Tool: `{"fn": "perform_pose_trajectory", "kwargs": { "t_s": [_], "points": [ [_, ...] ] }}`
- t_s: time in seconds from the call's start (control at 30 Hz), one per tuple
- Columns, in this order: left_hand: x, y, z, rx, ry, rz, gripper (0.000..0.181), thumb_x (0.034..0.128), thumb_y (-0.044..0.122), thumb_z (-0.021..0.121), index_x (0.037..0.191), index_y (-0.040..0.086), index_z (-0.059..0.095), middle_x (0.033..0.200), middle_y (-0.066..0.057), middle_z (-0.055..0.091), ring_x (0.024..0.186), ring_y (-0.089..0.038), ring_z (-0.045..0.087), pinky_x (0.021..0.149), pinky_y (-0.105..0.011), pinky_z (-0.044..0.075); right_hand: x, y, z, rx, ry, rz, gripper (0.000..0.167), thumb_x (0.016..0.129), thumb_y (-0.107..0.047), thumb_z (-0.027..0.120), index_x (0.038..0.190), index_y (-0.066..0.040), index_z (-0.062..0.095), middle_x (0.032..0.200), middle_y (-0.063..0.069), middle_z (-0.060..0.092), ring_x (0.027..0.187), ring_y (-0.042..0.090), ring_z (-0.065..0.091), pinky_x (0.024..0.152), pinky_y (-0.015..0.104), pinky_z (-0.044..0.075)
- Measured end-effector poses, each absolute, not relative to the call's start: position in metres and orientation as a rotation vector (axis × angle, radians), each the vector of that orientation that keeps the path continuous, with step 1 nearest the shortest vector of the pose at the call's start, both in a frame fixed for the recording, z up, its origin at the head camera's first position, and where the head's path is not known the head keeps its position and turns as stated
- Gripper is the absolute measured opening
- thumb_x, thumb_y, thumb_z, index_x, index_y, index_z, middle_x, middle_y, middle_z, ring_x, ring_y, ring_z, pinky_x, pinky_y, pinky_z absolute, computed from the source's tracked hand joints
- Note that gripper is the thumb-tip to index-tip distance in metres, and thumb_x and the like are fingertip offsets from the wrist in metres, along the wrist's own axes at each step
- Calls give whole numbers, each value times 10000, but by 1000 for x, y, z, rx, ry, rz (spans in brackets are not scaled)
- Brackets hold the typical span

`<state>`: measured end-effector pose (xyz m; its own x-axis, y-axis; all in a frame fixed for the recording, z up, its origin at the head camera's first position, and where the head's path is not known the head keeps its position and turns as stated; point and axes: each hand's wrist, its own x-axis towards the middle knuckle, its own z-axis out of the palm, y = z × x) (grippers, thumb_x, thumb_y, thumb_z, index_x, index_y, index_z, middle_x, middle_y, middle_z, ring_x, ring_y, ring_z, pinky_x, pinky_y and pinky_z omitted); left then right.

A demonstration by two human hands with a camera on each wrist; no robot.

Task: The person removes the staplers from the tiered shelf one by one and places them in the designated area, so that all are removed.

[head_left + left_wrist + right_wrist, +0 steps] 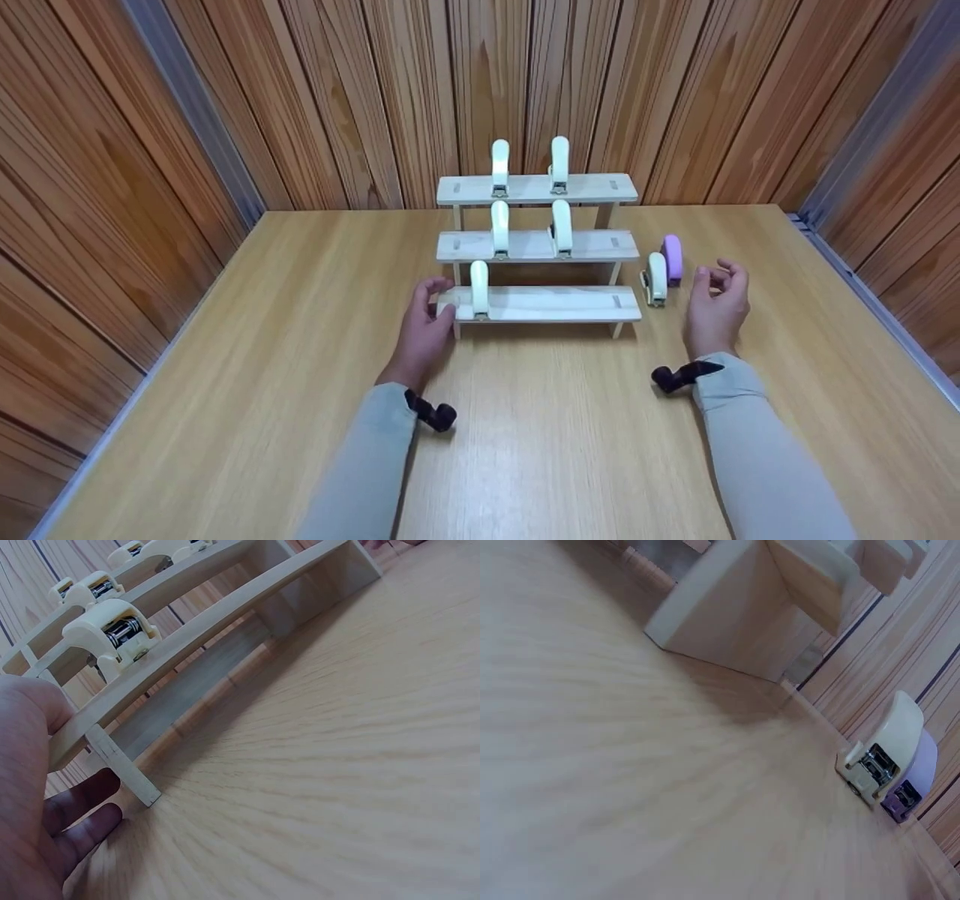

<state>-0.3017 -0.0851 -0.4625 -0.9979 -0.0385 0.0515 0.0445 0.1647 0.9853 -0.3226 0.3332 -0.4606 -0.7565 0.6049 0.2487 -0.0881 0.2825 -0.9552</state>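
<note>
A three-tier wooden display stand stands on the table. My left hand grips the left end of its lowest shelf; in the left wrist view, two fingers extend below the board beside the leg. One cream stapler stands upright on that shelf, close to this hand. On the table right of the stand, another cream stapler is upright beside a purple stapler. My right hand is just right of this pair, fingers loosely bent, holding nothing. The right wrist view shows both staplers but no fingers.
Two cream staplers stand on the middle shelf and two more on the top shelf. Wood-panelled walls enclose the table at the back and sides. Each sleeve cuff carries a small black camera mount.
</note>
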Motion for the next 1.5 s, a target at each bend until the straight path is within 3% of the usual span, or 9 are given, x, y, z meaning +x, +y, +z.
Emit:
{"fn": "perform_pose_trajectory", "kwargs": {
  "t_s": [0.27,0.53,0.7,1.0,1.17,1.5],
  "points": [
    [-302,-87,-462,0,-2357,-1986,388,1021,241,561,1391,287,455,1417,128,473,1305,-176,431,1107,-431,365,-314,309,-460,-341,-1997,1524,412,1048,-355,510,1416,-177,461,1222,27,591,1065,154,534,862,272,432],
    [-301,-87,-461,-12,-2357,-2001,419,1023,237,556,1427,238,445,1411,130,471,1292,-185,446,1074,-411,408,-303,281,-463,-127,-2024,1419,401,1044,-282,541,1376,-61,494,1137,45,614,1020,153,511,832,274,420],
    [-301,-87,-461,-22,-2353,-1999,426,1025,241,554,1436,235,440,1424,128,470,1340,-170,415,1103,-429,372,-299,266,-463,-14,-2037,1388,389,1035,-267,563,1346,-38,514,1112,48,624,984,149,523,796,262,428],
    [-300,-85,-461,-61,-2346,-1974,410,1018,238,557,1414,225,450,1410,116,476,1294,-187,445,1083,-426,393,-292,244,-465,172,-2043,1323,334,1022,-189,592,1298,-6,542,1075,99,624,1019,174,545,936,355,409],
    [-300,-85,-461,-74,-2355,-1947,432,1018,242,551,1432,208,436,1416,102,475,1288,-191,442,1095,-431,372,-291,234,-465,215,-2053,1334,307,1013,-148,607,1262,24,559,1063,77,630,1010,140,570,935,316,454],
    [-300,-86,-461,-69,-2345,-1990,433,1029,231,546,1445,211,428,1417,113,477,1242,-194,471,1043,-405,419,-285,216,-464,170,-2128,1255,330,1013,-206,615,1301,-54,562,1093,75,654,1054,224,595,963,397,441]
  ]
}}
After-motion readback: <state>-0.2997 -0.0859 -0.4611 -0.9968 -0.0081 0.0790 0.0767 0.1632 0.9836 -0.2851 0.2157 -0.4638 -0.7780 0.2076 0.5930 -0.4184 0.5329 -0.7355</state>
